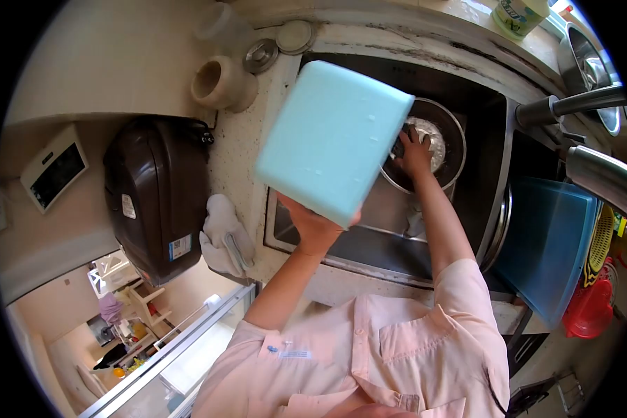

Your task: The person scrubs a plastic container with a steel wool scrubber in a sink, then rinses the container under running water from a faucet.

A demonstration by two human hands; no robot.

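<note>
My left hand (315,221) grips a light-blue square plastic container (334,136) from its near side, fingers wrapped around the lower edge. The container is tilted over the sink, its smooth face up with a few water drops on it. To its right, my right hand (416,153) reaches down into a round metal basin (455,129). Its fingers close on a dark scrubber (398,145), partly hidden by the container. Whitish, sudsy water shows in the basin below the fingers. The basin sits inside the steel sink (484,115).
A grey cloth (226,237) lies by a dark brown appliance (157,195) on the left. A beige jar (219,82) and round lids (295,37) stand behind. A faucet (543,110), a blue translucent board (547,244) and a red colander (589,310) are on the right.
</note>
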